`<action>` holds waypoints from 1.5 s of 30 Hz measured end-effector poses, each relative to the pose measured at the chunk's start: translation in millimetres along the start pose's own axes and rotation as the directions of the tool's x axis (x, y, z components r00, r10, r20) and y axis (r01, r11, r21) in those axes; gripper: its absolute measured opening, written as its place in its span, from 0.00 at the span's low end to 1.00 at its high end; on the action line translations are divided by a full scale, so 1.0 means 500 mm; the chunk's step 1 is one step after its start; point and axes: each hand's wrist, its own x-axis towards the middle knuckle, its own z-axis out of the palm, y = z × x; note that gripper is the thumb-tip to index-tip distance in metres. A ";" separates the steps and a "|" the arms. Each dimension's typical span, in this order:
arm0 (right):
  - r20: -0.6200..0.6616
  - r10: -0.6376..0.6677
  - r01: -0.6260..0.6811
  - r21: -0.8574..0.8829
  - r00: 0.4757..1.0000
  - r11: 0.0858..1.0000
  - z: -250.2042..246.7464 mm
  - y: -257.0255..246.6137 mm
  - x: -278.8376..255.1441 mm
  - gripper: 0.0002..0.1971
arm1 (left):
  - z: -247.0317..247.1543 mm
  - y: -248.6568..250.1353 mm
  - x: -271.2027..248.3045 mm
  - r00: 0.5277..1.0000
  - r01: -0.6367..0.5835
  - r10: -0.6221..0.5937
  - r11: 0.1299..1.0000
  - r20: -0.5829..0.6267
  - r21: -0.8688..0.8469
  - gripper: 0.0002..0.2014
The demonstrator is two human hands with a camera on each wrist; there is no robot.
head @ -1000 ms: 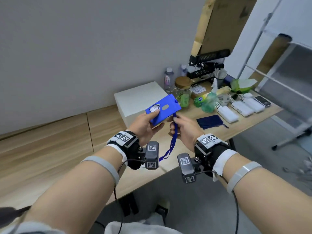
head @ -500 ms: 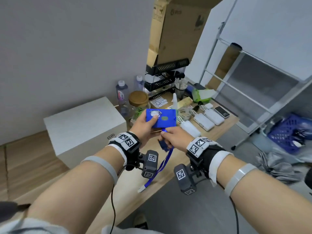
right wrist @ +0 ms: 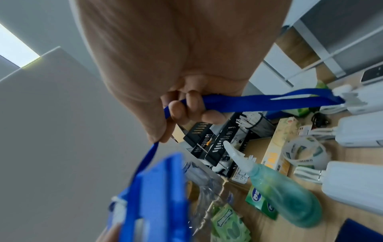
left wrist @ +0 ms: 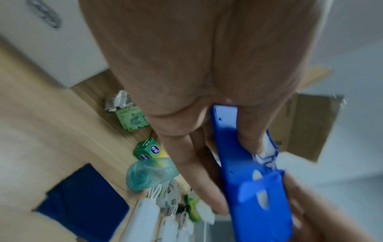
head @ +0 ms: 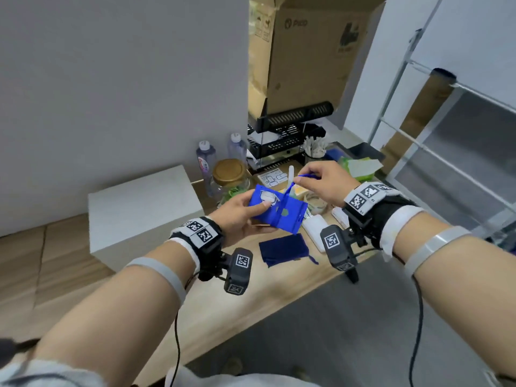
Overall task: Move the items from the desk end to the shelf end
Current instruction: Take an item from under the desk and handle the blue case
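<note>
Currently both hands are up over the wooden desk, sharing 1 item. Left hand grips the blue badge holder: thumb pressed on its top face, fingers curled underneath, holder roughly flat and clear of the desk. Left wrist view confirms it, holder clamped between thumb and fingers.

Right hand sits at 2 o'clock from the holder and higher. Its fingers are curled round the blue lanyard, pinching it. The strap runs taut from that hand down to the holder's middle; its white-clipped end trails off to the right in the right wrist view.

On the desk under the holder, at 6 o'clock: dark blue cloth pouch. At 3 o'clock from the pouch: white power banks. At 12 o'clock past the holder: black mesh shelf rack, glass jar with gold lid, 2 clear bottles. Teal spray bottle lies tilted near a green box. White box at 9 o'clock. Cardboard carton stands behind the rack.
</note>
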 end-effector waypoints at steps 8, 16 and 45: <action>0.218 -0.090 0.027 0.277 0.972 0.961 0.082 0.038 -0.038 0.14 | 0.074 -0.001 -0.022 0.932 -0.305 0.206 0.890 -0.297 -0.338 0.15; 0.417 -0.346 0.291 0.191 0.840 0.937 0.115 0.016 -0.089 0.12 | 0.062 -0.050 -0.055 0.659 -0.402 0.352 0.912 -0.664 0.085 0.12; 0.402 -0.072 -0.094 0.380 0.913 0.920 0.185 -0.093 -0.091 0.12 | 0.026 -0.040 -0.154 0.767 -0.518 0.298 0.811 -0.569 -0.273 0.19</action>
